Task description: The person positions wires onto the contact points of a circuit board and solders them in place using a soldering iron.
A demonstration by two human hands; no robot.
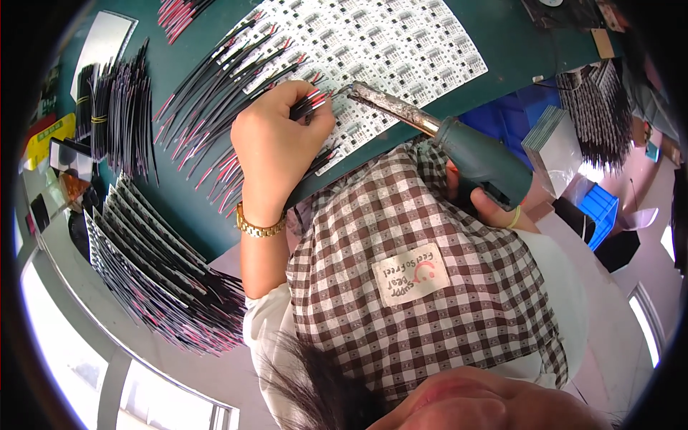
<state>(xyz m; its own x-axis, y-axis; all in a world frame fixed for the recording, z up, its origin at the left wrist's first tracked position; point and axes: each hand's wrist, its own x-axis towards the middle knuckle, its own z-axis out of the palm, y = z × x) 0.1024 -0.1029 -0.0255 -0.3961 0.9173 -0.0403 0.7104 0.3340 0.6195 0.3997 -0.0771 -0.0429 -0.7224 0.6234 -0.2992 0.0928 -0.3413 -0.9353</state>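
Observation:
My left hand (283, 136), with a gold watch at the wrist, is closed in a pinch around several thin wires (309, 102) with red, black and white ends. It rests over the near left edge of a white circuit board panel (430, 50) covered in repeated small parts. The fingers of my right hand (494, 209) wrap round the dark green handle of a soldering iron (480, 154), and the handle hides part of them. The iron's metal barrel points left, its tip close to the wire ends at the panel. Many black and red wires (215, 93) fan out left of the panel.
Bundles of black wires (125, 107) lie on the green table (172, 208) at the left. Wired panels (154, 265) are stacked in the lower left, and others (598, 107) hang at the right. A blue bin (598, 213) and a flat stack of boards (552, 147) are also on the right.

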